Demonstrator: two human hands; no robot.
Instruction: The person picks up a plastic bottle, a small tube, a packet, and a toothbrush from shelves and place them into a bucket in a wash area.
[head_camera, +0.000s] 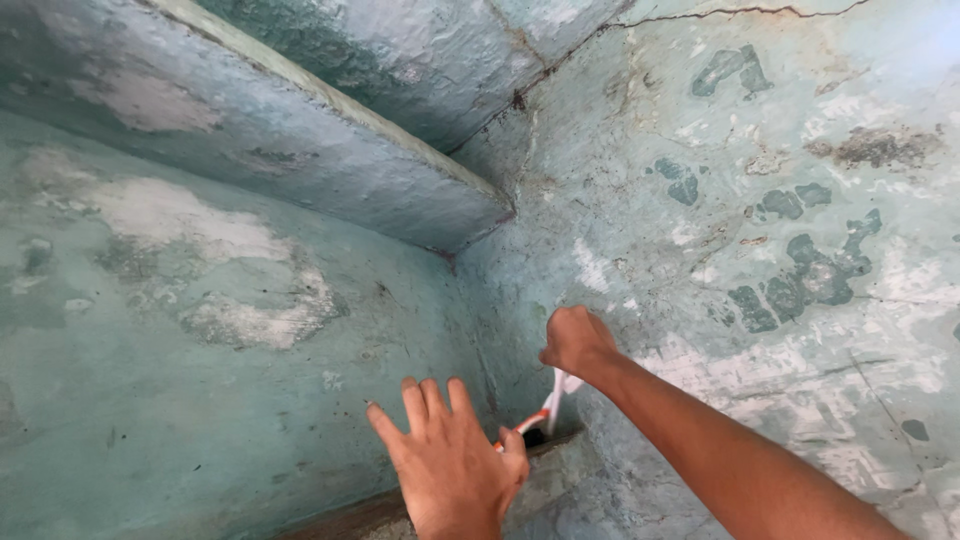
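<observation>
Right hand (578, 340) fists a white-and-orange tool (548, 408) into the wall corner (500, 300), while the left hand (450, 460), at seven o'clock, spreads its fingers wide, bracing.

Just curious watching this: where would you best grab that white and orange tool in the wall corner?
By its upper white end, from above, where the right hand grips it. The tool slants down into the corner, its lower orange end near the left hand against the wall.

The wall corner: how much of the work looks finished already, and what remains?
Scraped pale patches show on the right wall. In hand: the right hand works a white-and-orange tool into the corner, while the left hand spreads on the left wall. Flaking paint remains on the ledge.
</observation>
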